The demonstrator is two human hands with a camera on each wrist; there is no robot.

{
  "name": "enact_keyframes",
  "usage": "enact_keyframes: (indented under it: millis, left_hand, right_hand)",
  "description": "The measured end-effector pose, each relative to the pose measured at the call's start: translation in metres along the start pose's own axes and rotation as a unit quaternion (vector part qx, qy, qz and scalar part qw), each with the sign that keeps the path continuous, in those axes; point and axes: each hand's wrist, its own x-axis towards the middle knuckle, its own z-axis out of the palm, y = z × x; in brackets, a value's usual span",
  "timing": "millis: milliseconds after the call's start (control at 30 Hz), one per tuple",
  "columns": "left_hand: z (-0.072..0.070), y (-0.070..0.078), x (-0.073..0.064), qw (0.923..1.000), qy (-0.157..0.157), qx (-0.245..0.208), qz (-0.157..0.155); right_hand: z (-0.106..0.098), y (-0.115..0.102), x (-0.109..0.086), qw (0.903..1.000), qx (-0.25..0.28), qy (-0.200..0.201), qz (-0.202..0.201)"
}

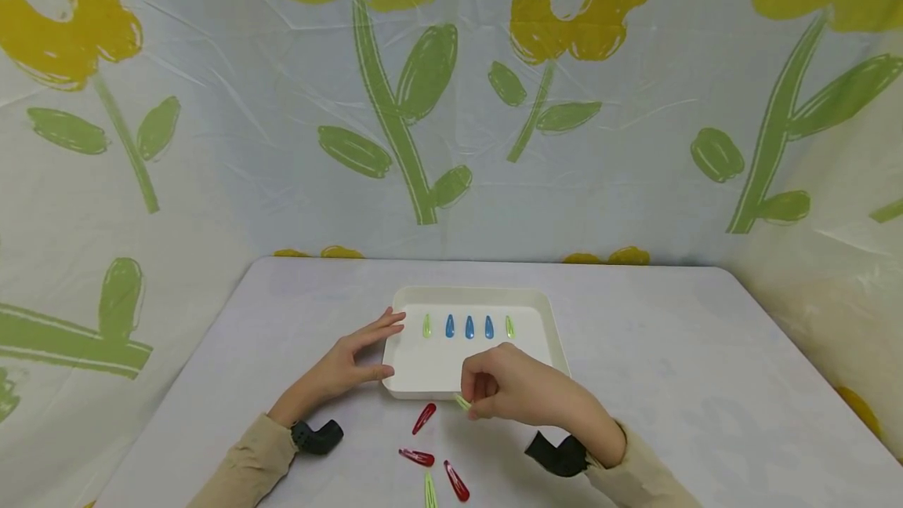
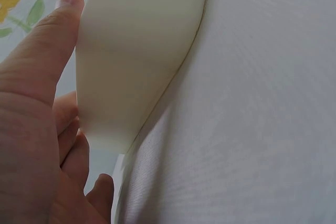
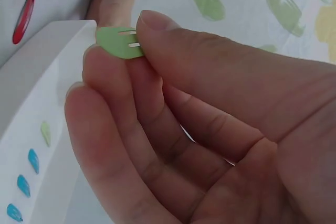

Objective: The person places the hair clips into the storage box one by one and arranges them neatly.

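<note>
My right hand pinches a green hair clip between thumb and fingers, over the near edge of a white tray. At the tray's left side my left hand rests with its fingers spread and touching the rim; in the left wrist view the thumb lies along the tray wall. Inside the tray, a row runs from a green clip through three blue clips to another green clip on the right.
In front of the tray lie three red hair clips and one green clip, cut off by the frame's lower edge. A pale cloth covers the table. Behind it hangs a flower-printed curtain.
</note>
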Motion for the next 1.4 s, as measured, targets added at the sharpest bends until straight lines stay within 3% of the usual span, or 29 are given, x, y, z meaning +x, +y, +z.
enact_keyframes:
  millis: [467, 833, 1133, 1400]
  left_hand:
    - [0.0, -0.001, 0.0, 0.9999, 0.006, 0.006, -0.01]
    - [-0.001, 0.0, 0.001, 0.9999, 0.009, -0.003, 0.004]
    - [-0.001, 0.003, 0.001, 0.9999, 0.004, -0.01, -0.01]
    - [-0.001, 0.001, 0.001, 0.9999, 0.001, -0.006, -0.013]
  right_hand:
    - [-0.01, -0.01, 0.016, 0.9988, 0.006, 0.045, -0.015]
    - [-0.02, -0.014, 0.032, 0.9941, 0.077, 0.076, -0.013]
    - [-0.028, -0.011, 0.047, 0.9862, 0.13, 0.102, -0.016]
    - [-0.03, -0.002, 0.06, 0.9705, 0.188, 0.15, -0.01]
